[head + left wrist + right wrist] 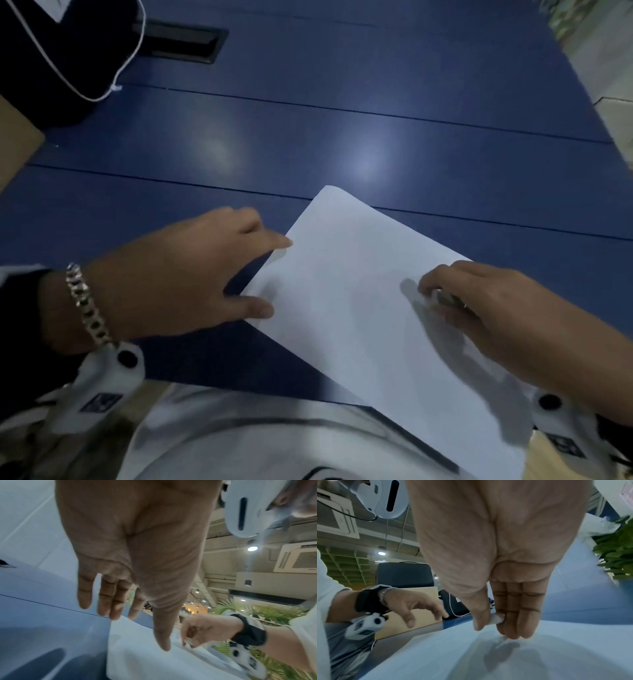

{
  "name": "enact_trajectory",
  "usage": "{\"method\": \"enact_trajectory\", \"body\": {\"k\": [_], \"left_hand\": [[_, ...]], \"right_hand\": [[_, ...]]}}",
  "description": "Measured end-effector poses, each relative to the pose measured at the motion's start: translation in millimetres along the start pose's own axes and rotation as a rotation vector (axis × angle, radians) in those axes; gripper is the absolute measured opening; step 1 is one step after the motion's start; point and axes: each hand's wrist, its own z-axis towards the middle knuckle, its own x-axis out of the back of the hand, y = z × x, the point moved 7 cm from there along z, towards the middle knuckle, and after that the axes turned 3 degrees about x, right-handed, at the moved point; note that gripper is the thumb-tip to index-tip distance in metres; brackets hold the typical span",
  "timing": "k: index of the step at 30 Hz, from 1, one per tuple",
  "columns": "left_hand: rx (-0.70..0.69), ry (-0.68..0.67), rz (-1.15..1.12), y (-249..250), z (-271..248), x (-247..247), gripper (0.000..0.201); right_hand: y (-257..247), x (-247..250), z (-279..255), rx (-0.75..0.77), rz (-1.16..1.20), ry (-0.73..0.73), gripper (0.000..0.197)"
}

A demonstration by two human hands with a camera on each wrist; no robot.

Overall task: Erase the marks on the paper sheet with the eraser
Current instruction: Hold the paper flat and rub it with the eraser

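No marks visible on paper sheet (359, 308) lying on blue desk (342, 120), likely nearly finished; right hand (479, 301) pinching eraser (495, 619) against sheet, left hand (171, 274) fingers (270, 240) straight, steadying left edge.

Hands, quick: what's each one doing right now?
Left hand: open, fingers spread at the left edge of the paper sheet.
Right hand: pinching the eraser between thumb and fingers, over the sheet.

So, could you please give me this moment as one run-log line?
phase: erasing | right hand: pinches eraser on paper sheet | left hand: fingers straight, steadies sheet's left edge | marks: none discernible
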Motion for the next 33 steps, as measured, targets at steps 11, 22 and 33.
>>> {"method": "enact_trajectory", "body": {"k": [11, 22, 33], "left_hand": [[-0.122, -0.306, 0.190, -14, 81, -20, 0.163], [-0.134, -0.200, 0.159, -18, 59, -37, 0.146], [-0.095, -0.229, 0.138, -21, 65, -35, 0.154]], "right_hand": [[-33, 16, 47, 0.157, 0.172, 0.071, 0.024], [-53, 13, 71, 0.254, 0.109, 0.038, 0.016], [-90, 39, 113, 0.363, 0.038, 0.111, 0.020]]}}
